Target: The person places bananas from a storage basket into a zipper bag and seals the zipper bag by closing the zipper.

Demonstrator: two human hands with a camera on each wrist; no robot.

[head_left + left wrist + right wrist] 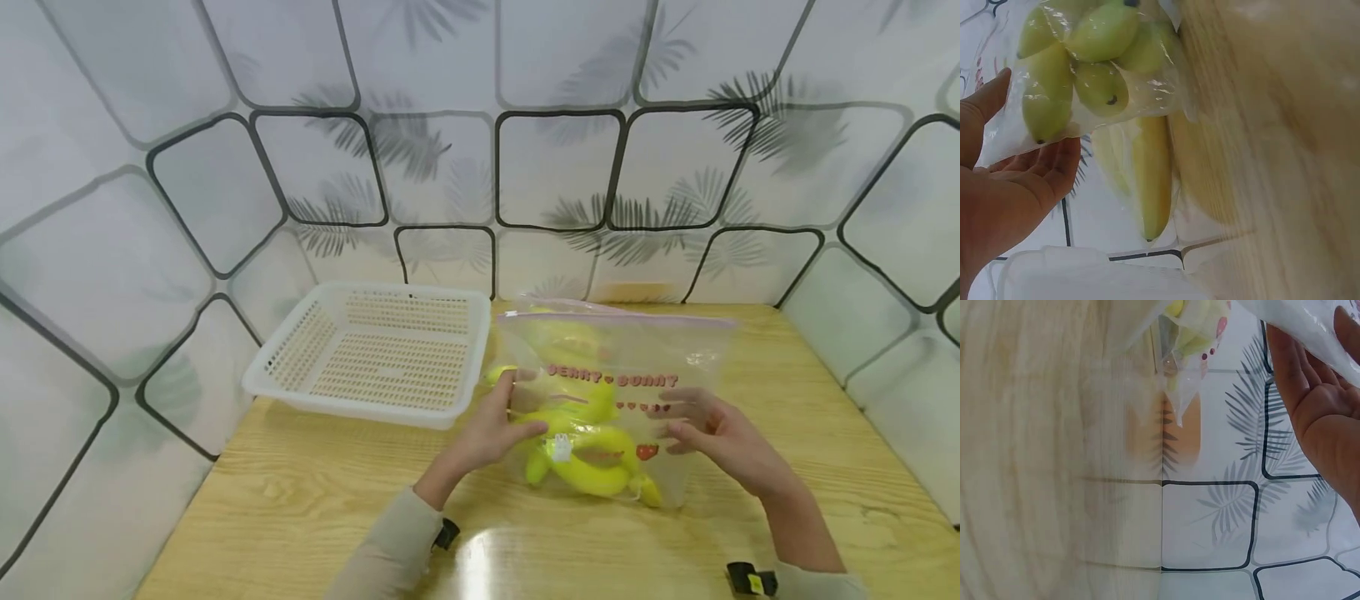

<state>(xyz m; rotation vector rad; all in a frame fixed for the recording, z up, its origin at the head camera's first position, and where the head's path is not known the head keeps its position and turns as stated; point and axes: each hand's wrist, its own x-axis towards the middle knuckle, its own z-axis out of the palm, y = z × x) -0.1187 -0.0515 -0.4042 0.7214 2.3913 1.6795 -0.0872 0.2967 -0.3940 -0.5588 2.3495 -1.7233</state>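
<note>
A clear zip bag (667, 358) with a lilac zip strip and red "Berry Bunny" lettering stands upright over the table, the strip uppermost. Yellow bananas (592, 475) lie bunched inside it; their dark-tipped ends (1100, 90) show through the plastic in the left wrist view. My left hand (487, 425) grips the bag's left side, thumb in front and fingers behind. At the right side my right hand (727, 437) holds the plastic between thumb and fingers, as the right wrist view also shows. Behind this bag, partly hidden, is another bag (562, 305) with bananas (1152, 178).
A white slotted plastic basket (450, 410) sits to the left of the bags, with nothing in it. The wooden table (322, 483) meets a patterned wall covering (435, 167) at the back and sides. An orange patch (1188, 428) shows low on the back wall.
</note>
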